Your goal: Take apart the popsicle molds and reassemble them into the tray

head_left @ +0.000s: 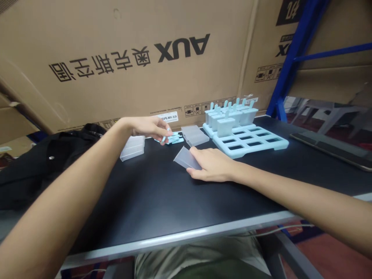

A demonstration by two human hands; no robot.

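Observation:
Between the thumb and fingers of my right hand (213,164) is a frosted clear popsicle mold cup (186,158), tilted just above the black table. My left hand (151,127) pinches a light blue popsicle stick (163,140) over a small pile of similar blue sticks (176,138). Frosted cups (195,135) lie side by side just right of the pile. More clear cups (133,148) lie under my left forearm, partly covered by it. At the right, a light blue mold rack (255,145) holds several cups with sticks upright (226,126) in its rear and left slots; many front slots show open.
A large cardboard box (122,35) stands along the table's back edge. Dark cloth (43,159) lies on the left. A dark flat device (334,149) rests at the right, near a blue metal frame (290,64). The table's pale front edge (186,237) runs before my lap.

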